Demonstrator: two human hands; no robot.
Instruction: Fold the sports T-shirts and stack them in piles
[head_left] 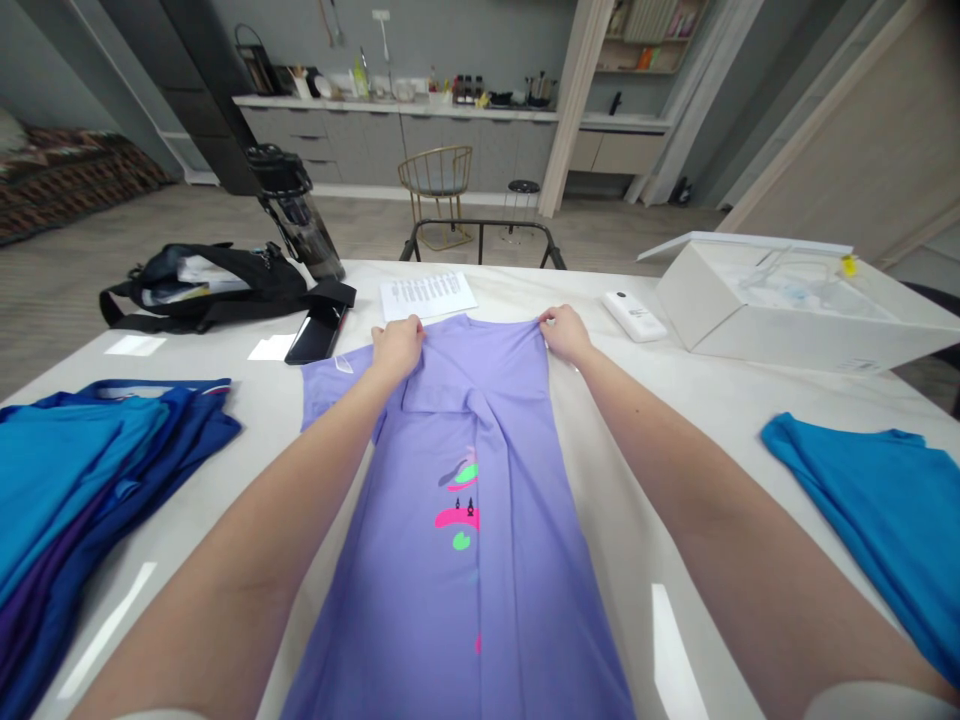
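A lavender T-shirt [420,560] with a pink and green print lies lengthwise in front of me. Its right part is folded inward over the front, and that sleeve lies across the chest. My left hand [399,345] pinches the fabric at the shoulder on the left, near the collar. The left sleeve sticks out flat beyond that arm. At the upper right corner of the folded shirt, my right hand [564,332] grips the cloth between thumb and fingers. The lower end of the shirt runs out of view.
On the white table [712,480], blue clothes [90,450] are stacked left and a blue garment [870,500] lies right. Behind are a black bag [217,285], bottle [296,215], phone [319,332], printed paper [427,296], white device [634,315] and open white box [795,325].
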